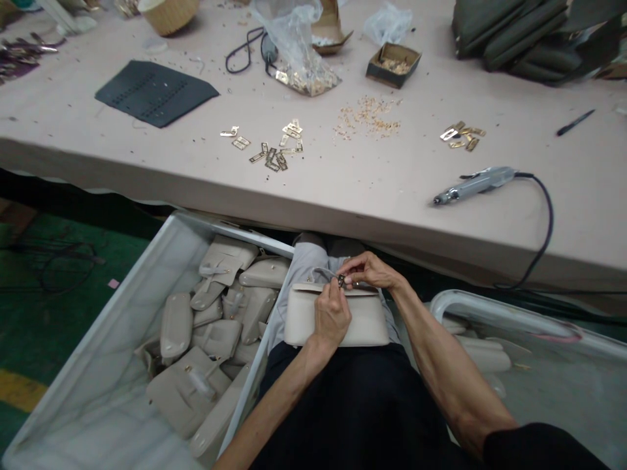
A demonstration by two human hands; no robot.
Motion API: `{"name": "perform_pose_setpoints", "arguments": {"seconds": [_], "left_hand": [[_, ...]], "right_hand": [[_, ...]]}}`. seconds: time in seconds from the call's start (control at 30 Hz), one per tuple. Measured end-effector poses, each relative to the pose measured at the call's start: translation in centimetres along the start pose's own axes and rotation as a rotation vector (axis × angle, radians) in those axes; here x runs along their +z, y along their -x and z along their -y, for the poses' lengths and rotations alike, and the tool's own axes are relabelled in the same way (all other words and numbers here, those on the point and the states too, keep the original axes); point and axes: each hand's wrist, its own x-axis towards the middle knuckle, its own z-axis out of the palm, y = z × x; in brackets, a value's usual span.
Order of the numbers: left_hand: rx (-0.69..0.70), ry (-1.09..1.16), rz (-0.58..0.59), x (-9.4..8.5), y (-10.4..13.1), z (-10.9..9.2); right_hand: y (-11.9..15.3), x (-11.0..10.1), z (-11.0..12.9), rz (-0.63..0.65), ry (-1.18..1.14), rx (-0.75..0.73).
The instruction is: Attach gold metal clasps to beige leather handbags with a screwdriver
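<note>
A cream handbag (pixel 365 323) lies across the lap, its flap edge toward the table. My left hand (pixel 333 313) rests over the bag's front, its fingertips pinched on a small dark metal fitting (pixel 341 281) at the top edge. From the right, my right hand (pixel 369 269) closes thumb and finger on the same fitting. A thin light strap (pixel 321 271) loops up beside the fingers. How the fitting joins the bag is hidden by the fingertips.
On the left stands a white bin (pixel 93 365) with several cream bags (pixel 189 385); another bin (pixel 509 313) is at right. The table (pixel 343 186) bears gold metal plates (pixel 274 156), tiny gold screws (pixel 369 117), a corded electric screwdriver (pixel 480 184), a pen (pixel 575 123) and dark bags (pixel 519 32).
</note>
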Motion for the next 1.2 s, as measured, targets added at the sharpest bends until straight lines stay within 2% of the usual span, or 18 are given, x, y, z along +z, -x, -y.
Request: {"name": "perform_pose_setpoints", "arguments": {"seconds": [0.27, 0.47, 0.7, 0.8, 0.9, 1.0, 1.2], "left_hand": [[-0.051, 0.027, 0.017, 0.0, -0.2, 0.2], [-0.076, 0.053, 0.041, 0.0, -0.4, 0.3], [-0.173, 0.173, 0.092, -1.0, -1.1, 0.3], [-0.249, 0.343, 0.127, -1.4, -1.3, 0.7], [-0.425, 0.635, 0.198, -1.5, -1.4, 1.2], [-0.59, 0.811, 0.227, -1.4, -1.5, 1.8], [-0.68, 0.978, 0.201, -1.2, -1.7, 2.5]], "right_hand": [[0.2, 1.1, -0.7, -0.108, -0.02, -0.049], [0.4, 1.2, -1.0, -0.121, 0.055, -0.095], [0.2, 1.4, -1.5, -0.145, 0.06, -0.141], [0.2, 1.3, -1.7, -0.137, 0.045, -0.138], [0.2, 1.1, -1.9, -0.123, 0.035, -0.132], [0.1, 1.2, -2.2, -0.11, 0.014, -0.124], [-0.1, 1.3, -2.1, -0.084, 0.009, -0.104]]}}
